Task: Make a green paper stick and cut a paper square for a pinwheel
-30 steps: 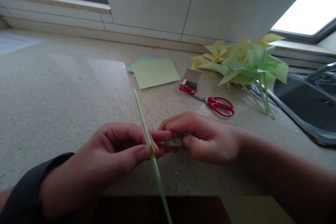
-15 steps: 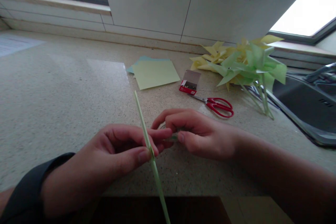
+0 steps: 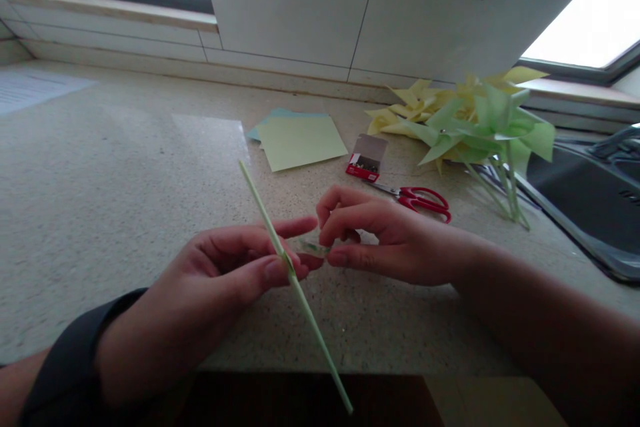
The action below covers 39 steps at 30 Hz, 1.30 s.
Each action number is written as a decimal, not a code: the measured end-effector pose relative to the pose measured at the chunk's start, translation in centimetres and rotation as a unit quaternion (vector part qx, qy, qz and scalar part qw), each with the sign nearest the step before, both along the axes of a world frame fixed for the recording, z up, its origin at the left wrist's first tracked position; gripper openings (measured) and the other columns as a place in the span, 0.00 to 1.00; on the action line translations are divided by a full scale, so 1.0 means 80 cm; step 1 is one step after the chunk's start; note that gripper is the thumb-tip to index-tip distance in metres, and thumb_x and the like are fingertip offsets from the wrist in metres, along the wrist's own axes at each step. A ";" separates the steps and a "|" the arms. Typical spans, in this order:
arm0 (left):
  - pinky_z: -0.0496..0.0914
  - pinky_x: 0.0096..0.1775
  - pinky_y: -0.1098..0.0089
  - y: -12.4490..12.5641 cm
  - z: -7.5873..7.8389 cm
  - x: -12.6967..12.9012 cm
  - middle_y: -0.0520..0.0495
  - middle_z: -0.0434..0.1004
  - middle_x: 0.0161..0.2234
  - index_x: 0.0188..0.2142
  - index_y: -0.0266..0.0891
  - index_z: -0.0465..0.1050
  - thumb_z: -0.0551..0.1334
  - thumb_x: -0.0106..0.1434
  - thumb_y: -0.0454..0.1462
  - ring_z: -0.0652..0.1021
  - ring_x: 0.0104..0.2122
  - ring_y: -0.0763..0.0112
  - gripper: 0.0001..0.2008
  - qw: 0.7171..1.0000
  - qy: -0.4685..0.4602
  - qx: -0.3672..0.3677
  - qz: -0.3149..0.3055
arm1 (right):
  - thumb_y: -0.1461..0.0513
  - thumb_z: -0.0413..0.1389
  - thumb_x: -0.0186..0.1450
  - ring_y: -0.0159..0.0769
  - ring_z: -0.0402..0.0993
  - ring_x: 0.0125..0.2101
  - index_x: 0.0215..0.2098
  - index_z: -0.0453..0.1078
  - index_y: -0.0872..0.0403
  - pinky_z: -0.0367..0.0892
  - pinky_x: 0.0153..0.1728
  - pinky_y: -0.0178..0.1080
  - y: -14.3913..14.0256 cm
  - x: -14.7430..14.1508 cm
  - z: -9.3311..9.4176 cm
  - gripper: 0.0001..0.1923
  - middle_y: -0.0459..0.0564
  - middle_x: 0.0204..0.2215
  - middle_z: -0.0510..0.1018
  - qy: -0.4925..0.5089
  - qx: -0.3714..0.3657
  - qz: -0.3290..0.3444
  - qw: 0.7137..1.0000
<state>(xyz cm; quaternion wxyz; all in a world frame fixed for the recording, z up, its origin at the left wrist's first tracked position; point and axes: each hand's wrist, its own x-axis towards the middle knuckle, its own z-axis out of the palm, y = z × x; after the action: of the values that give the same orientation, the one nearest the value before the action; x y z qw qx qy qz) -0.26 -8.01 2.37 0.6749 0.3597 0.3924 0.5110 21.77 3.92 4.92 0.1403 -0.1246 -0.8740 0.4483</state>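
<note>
Pinwheels [image 3: 493, 110] in yellow and green, looking finished, lay by the sink [image 3: 575, 180], while the pastel sheets [image 3: 303, 140] were flat and unfolded on the desk [image 3: 150, 200]. The left hand [image 3: 220, 273] pinched a slim green stick [image 3: 313, 320] between thumb and finger, tilted above the desk's near edge and bearing no pinwheel, so this piece seemed only partly made. The right hand [image 3: 385, 233], fingers curled, pinched a small clear item [image 3: 314, 248], perhaps tape, just beside the stick, its fastening apparently incomplete.

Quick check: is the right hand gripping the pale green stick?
No, the left hand pinches the pale green stick, and the right hand is apart from it.
</note>
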 end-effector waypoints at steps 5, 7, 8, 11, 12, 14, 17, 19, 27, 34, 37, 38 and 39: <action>0.77 0.47 0.77 0.004 -0.003 -0.001 0.53 0.76 0.60 0.33 0.47 0.87 0.72 0.62 0.39 0.84 0.47 0.66 0.02 1.000 0.022 0.000 0.008 | 0.62 0.55 0.73 0.32 0.67 0.42 0.44 0.73 0.56 0.65 0.46 0.38 0.006 0.004 0.002 0.06 0.48 0.43 0.67 0.010 -0.001 0.017 1.000; 0.75 0.49 0.78 0.005 -0.006 -0.002 0.53 0.80 0.56 0.34 0.48 0.86 0.72 0.62 0.39 0.82 0.50 0.67 0.02 0.999 0.034 0.006 -0.006 | 0.62 0.54 0.73 0.33 0.67 0.42 0.44 0.72 0.56 0.64 0.46 0.38 0.005 0.005 0.003 0.07 0.48 0.41 0.67 0.005 -0.007 0.021 1.000; 0.74 0.50 0.79 0.006 -0.007 -0.002 0.53 0.82 0.54 0.35 0.49 0.86 0.72 0.63 0.39 0.82 0.50 0.67 0.02 0.999 0.036 0.009 -0.013 | 0.61 0.54 0.73 0.32 0.67 0.40 0.44 0.71 0.56 0.65 0.44 0.38 0.003 0.005 0.004 0.07 0.48 0.39 0.68 0.000 -0.015 0.020 1.000; 0.74 0.48 0.79 0.006 -0.008 -0.003 0.56 0.83 0.53 0.35 0.51 0.86 0.71 0.63 0.40 0.82 0.49 0.69 0.03 0.999 0.034 0.016 -0.024 | 0.59 0.53 0.73 0.29 0.63 0.30 0.43 0.69 0.55 0.62 0.31 0.33 -0.003 0.003 0.006 0.08 0.43 0.31 0.66 -0.040 -0.097 0.012 0.994; 0.74 0.48 0.79 0.006 -0.007 -0.003 0.56 0.83 0.52 0.35 0.51 0.86 0.71 0.63 0.40 0.82 0.48 0.69 0.02 0.999 0.036 0.018 -0.029 | 0.57 0.54 0.73 0.28 0.61 0.28 0.42 0.68 0.55 0.60 0.27 0.32 -0.006 0.002 0.007 0.08 0.41 0.28 0.65 -0.055 -0.128 0.012 0.990; 0.74 0.47 0.79 0.005 -0.005 -0.003 0.56 0.84 0.51 0.35 0.50 0.86 0.71 0.64 0.40 0.82 0.48 0.69 0.03 0.998 0.041 0.023 -0.042 | 0.56 0.56 0.71 0.27 0.58 0.24 0.40 0.67 0.54 0.56 0.23 0.30 -0.009 0.000 0.007 0.10 0.39 0.25 0.63 -0.067 -0.162 0.012 0.984; 0.74 0.46 0.80 0.005 -0.004 -0.002 0.57 0.85 0.50 0.35 0.51 0.86 0.71 0.64 0.41 0.82 0.47 0.71 0.03 0.997 0.044 0.027 -0.054 | 0.55 0.61 0.68 0.25 0.57 0.23 0.33 0.68 0.54 0.54 0.21 0.28 -0.009 -0.003 0.005 0.12 0.38 0.23 0.63 -0.051 -0.138 0.007 0.989; 0.74 0.47 0.80 0.005 -0.004 -0.003 0.58 0.85 0.50 0.36 0.52 0.86 0.71 0.64 0.40 0.83 0.46 0.72 0.03 0.997 0.048 0.024 -0.049 | 0.55 0.61 0.68 0.25 0.57 0.23 0.32 0.69 0.55 0.54 0.21 0.28 -0.006 -0.005 0.001 0.12 0.37 0.22 0.63 -0.039 -0.129 0.009 0.991; 0.74 0.47 0.81 0.002 -0.004 -0.004 0.59 0.85 0.48 0.35 0.53 0.86 0.71 0.64 0.39 0.83 0.45 0.73 0.04 0.998 0.052 0.018 -0.036 | 0.55 0.56 0.72 0.27 0.67 0.24 0.40 0.70 0.56 0.63 0.24 0.29 0.000 -0.001 -0.006 0.12 0.40 0.22 0.69 -0.036 -0.176 0.046 0.983; 0.75 0.47 0.76 0.003 -0.003 -0.003 0.53 0.86 0.46 0.34 0.50 0.86 0.72 0.62 0.37 0.83 0.43 0.69 0.03 0.999 0.049 0.001 -0.012 | 0.60 0.52 0.74 0.28 0.72 0.29 0.45 0.69 0.56 0.67 0.32 0.32 0.005 0.004 -0.004 0.08 0.43 0.27 0.73 -0.050 -0.177 0.059 0.981; 0.75 0.45 0.78 0.003 -0.003 -0.003 0.54 0.87 0.45 0.34 0.51 0.86 0.72 0.62 0.38 0.83 0.42 0.71 0.03 0.998 0.056 -0.005 -0.014 | 0.61 0.52 0.74 0.29 0.71 0.31 0.45 0.68 0.57 0.67 0.33 0.32 0.004 0.003 0.002 0.07 0.43 0.29 0.73 -0.067 -0.197 0.055 0.977; 0.75 0.44 0.79 0.003 -0.003 -0.003 0.55 0.86 0.46 0.34 0.51 0.86 0.72 0.62 0.39 0.83 0.42 0.72 0.03 0.998 0.059 -0.002 -0.019 | 0.60 0.53 0.73 0.29 0.70 0.30 0.44 0.68 0.57 0.66 0.32 0.32 0.002 0.002 0.004 0.07 0.43 0.29 0.72 -0.070 -0.207 0.048 0.975; 0.74 0.44 0.80 0.003 -0.002 -0.003 0.56 0.86 0.46 0.34 0.51 0.86 0.72 0.62 0.39 0.83 0.42 0.72 0.03 0.998 0.060 0.003 -0.026 | 0.59 0.55 0.72 0.28 0.68 0.29 0.42 0.68 0.57 0.64 0.30 0.31 0.001 0.001 0.006 0.08 0.43 0.28 0.71 -0.073 -0.212 0.040 0.974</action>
<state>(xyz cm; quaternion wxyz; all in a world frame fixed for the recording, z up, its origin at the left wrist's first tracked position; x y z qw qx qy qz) -0.50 -7.78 2.22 0.6616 0.4021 0.4213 0.4723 21.84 4.01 5.38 0.0290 -0.1491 -0.7712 0.6182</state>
